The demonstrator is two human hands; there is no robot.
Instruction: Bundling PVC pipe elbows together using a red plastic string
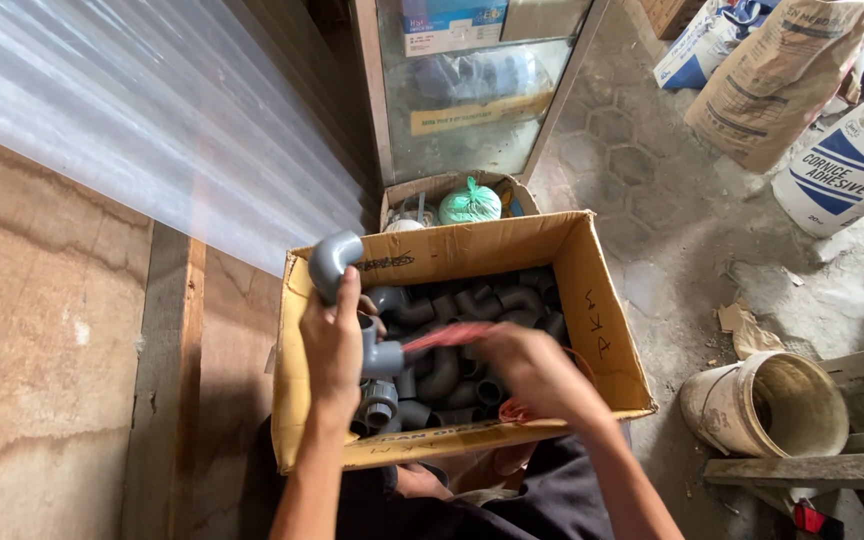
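Bare forearms reach over a cardboard box (592, 300) of grey pipe elbows (452, 375): left hand (332, 345) closed around grey pipe fittings (337, 262), right hand (527, 365) pinching a red strip (449, 336). Around lie hexagonal paving (642, 150), paper sacks (782, 75), a grimy bucket (767, 405) and translucent corrugated sheeting (122, 110).

Building-supply storeroom: cement sacks (772, 75), boxed grey pipe elbows (462, 340), plaster-caked bucket (767, 405).

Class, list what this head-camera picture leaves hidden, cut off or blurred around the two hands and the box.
- Red strip: blurred; its kind is unclear.
- Right hand fingertips: turned away from the camera.
- Lower grey elbows in the cardboard box: buried by upper ones.
- Left hand: covers part of its pipe elbows.
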